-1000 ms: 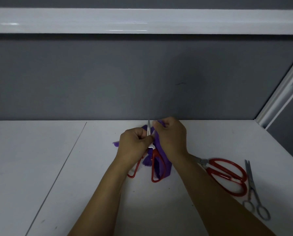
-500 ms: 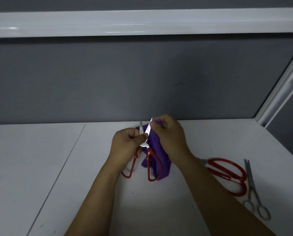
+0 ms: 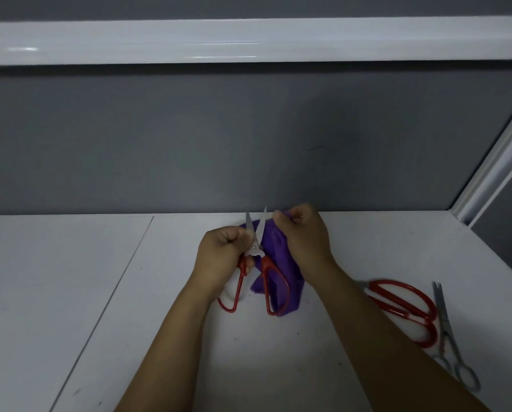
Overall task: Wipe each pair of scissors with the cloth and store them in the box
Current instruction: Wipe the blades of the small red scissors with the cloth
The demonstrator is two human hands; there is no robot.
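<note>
The white tabletop [image 3: 70, 292] fills the lower half of the frame. At its centre, the left hand [image 3: 222, 257] curls around the red-handled scissors [image 3: 267, 269] near the pivot, with the blades parted and pointing up-frame. The right hand [image 3: 303, 236] pinches the purple cloth [image 3: 281, 257] just beside the right blade, and the cloth hangs behind one handle loop. At lower right, large red scissors [image 3: 393, 307] and small silver scissors [image 3: 445, 325] lie side by side.

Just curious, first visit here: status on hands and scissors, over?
Left hand grips red scissors, blades apart. Right hand holds cloth. Box not in view.
</note>
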